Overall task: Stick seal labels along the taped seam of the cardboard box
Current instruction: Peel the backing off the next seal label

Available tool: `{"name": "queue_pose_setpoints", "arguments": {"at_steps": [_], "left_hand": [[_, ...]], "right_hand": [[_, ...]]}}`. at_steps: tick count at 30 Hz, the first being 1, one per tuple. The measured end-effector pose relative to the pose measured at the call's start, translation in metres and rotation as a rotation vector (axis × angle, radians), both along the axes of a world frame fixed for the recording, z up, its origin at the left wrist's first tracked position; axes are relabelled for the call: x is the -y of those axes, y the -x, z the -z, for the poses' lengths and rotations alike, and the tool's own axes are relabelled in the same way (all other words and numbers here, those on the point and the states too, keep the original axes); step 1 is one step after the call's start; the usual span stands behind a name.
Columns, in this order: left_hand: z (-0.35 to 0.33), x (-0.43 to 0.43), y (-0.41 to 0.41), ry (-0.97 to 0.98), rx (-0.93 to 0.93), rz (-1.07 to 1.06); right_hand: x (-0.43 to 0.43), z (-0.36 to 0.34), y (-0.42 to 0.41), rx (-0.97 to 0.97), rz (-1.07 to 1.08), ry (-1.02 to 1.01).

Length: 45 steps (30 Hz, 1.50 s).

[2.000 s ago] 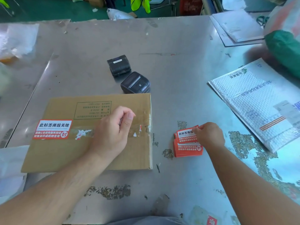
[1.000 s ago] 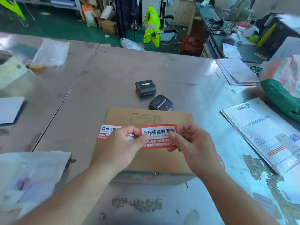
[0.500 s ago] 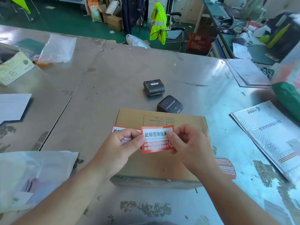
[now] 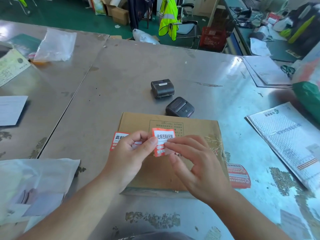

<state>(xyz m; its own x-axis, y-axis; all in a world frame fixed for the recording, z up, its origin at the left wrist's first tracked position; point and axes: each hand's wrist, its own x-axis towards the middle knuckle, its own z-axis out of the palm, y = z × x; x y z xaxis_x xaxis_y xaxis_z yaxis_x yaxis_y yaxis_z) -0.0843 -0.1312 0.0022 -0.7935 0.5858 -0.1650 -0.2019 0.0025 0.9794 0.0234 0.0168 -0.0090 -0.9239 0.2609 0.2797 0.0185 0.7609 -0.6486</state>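
Cardboard box (image 4: 153,172) sits mid-table under both hands. Left hand (image 4: 128,153) pinches the seal label (image 4: 163,136) at 9 o'clock, right hand (image 4: 199,167) pinches at 3 - taped seam (image 4: 213,144) bare toward 3 o'clock.

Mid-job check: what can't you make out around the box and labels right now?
Head view only.
Taped seam on the cardboard box: mostly hidden behind both hands.
Stuck label: right part covered by the left hand.
Held label: lower text blurred; whether the right hand pinches or only touches it is unclear.
Label stack: count too small.
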Motion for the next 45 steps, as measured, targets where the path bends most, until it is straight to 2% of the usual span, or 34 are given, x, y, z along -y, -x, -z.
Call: {"name": "queue_pose_setpoints", "arguments": {"at_steps": [5,21,28,39,45], "left_hand": [[0.004,0.001,0.001,-0.032,0.041,0.049],[0.009,0.003,0.009,-0.071,0.149,0.144],[0.011,0.002,0.009,-0.07,0.073,0.157],[0.021,0.007,0.016,-0.022,0.078,0.171],[0.021,0.012,0.016,-0.067,0.12,0.183]], "right_hand": [[-0.008,0.005,0.0,-0.018,-0.11,0.209],[-0.008,0.027,0.001,-0.076,-0.253,0.426],[-0.008,0.028,0.0,-0.133,-0.285,0.404],[-0.008,0.029,0.004,-0.148,-0.349,0.345],[-0.012,0.029,0.006,-0.156,-0.322,0.31]]}}
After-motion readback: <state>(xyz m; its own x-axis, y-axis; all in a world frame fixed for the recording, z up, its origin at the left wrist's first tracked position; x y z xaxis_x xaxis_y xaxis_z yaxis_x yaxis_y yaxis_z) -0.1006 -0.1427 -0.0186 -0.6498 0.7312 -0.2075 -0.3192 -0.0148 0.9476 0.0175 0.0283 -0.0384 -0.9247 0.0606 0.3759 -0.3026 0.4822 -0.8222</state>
